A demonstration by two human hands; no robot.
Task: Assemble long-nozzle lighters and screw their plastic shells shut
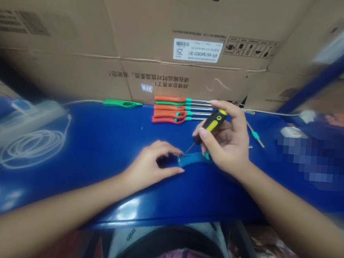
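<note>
The right hand (230, 139) grips a black-and-yellow screwdriver (212, 125), its thin metal shaft (190, 148) angled to a curved blue plastic handle (193, 159), the left hand (148, 163) flanking that handle's end with bowed thumb and fingers, contact unclear, and slim metal-tubed lighters (169, 107) beyond that handle.

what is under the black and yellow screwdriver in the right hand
Under the black and yellow screwdriver lies a long blue plastic-looking piece on the glossy blue tabletop. The right hand hides how far the piece runs to the right.
</note>
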